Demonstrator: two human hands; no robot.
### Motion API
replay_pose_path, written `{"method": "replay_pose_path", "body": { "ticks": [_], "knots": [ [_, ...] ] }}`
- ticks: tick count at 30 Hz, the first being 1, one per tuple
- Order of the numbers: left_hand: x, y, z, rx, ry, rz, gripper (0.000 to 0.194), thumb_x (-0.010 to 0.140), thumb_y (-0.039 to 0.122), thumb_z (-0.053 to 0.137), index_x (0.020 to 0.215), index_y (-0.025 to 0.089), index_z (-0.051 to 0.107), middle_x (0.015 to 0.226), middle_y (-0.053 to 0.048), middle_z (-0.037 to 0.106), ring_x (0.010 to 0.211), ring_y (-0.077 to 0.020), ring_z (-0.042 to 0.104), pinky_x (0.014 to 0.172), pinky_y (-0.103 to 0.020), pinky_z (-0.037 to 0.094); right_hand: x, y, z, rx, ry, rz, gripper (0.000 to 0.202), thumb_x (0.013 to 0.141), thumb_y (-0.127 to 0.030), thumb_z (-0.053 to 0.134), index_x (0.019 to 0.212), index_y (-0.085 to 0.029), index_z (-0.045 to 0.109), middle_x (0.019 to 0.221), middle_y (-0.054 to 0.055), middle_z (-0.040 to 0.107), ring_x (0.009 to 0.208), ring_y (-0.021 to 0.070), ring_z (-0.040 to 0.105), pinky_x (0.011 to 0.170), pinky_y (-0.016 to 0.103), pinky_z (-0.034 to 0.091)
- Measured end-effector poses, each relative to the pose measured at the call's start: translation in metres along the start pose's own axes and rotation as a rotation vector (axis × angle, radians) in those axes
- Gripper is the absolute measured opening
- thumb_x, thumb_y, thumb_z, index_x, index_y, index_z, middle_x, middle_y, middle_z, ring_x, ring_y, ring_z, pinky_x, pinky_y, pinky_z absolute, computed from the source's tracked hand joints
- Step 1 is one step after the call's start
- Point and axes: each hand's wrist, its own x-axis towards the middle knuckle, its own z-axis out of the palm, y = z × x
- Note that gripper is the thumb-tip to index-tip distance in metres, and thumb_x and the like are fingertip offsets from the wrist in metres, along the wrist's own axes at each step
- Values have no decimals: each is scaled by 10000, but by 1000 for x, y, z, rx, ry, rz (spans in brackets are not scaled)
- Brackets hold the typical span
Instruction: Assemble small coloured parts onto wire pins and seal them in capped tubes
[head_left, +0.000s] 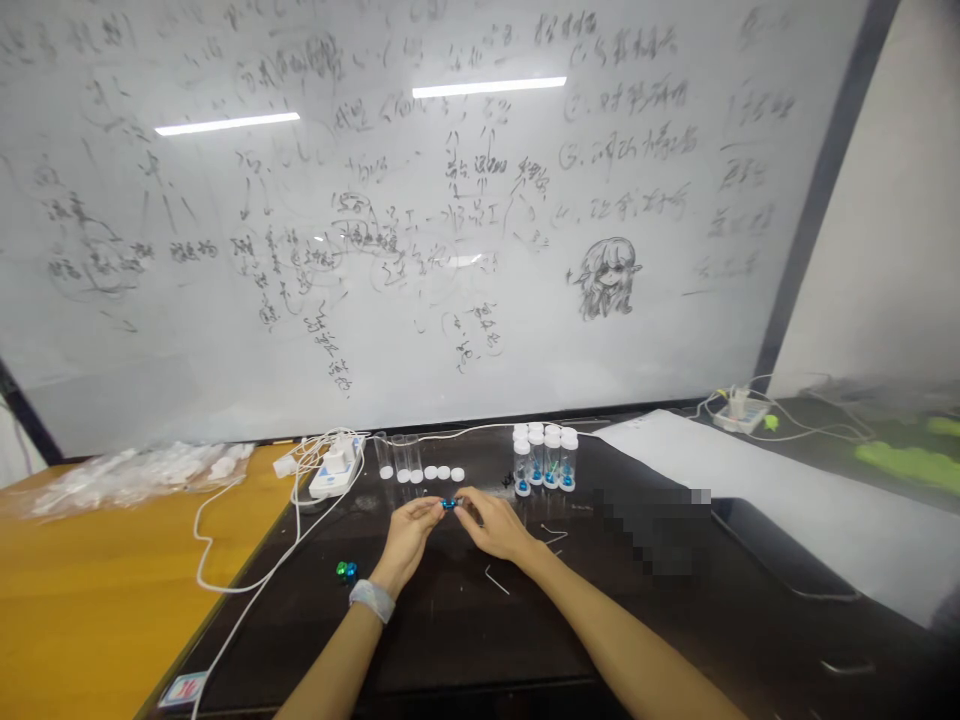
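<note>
A small shiny blue part is pinched between both hands above the dark table. Its left end sits in the fingertips of my left hand, which has a pale band on the wrist. My right hand grips the other end, where a bit of silvery metal shows. Just behind the hands stand clear tubes on white bases, beside white caps in a row. Several capped tubes with blue pieces inside form a group at right. Green and blue parts lie left of my left hand.
Hex keys lie near my right forearm, with small black bits by the capped tubes. A phone rests at right near a white sheet. A power strip with cables and plastic bags are at left.
</note>
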Motion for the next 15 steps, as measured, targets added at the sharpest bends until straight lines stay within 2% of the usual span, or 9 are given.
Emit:
{"method": "replay_pose_path", "body": {
  "ticks": [4,8,11,15],
  "knots": [
    [0,1,1,17,6,1,306,548,232,891,795,120,750,787,-86,745,740,-154,675,760,-267,514,1,1,0,-31,11,10,251,1000,-303,358,966,-209,589,841,40,653,788,176,609,718,268,422],
    [0,1,0,8,7,-2,298,560,226,887,803,124,748,790,-79,745,740,-146,672,766,-260,511,1,-2,-4,12,5,46,192,970,-319,437,1085,-221,556,815,14,649,698,156,593,659,246,414],
    [0,0,-1,2,1,-9,288,574,218,881,811,126,745,794,-75,744,742,-137,669,765,-248,508,0,-3,-3,19,-12,27,190,951,-311,472,1101,-222,548,828,10,649,714,155,597,664,241,411],
    [0,0,0,16,-10,-5,290,577,219,879,816,123,745,787,-75,741,739,-138,667,760,-250,508,1,-2,-1,-33,-2,19,216,985,-292,391,948,-212,588,805,24,644,753,168,603,696,255,403]
  ]
}}
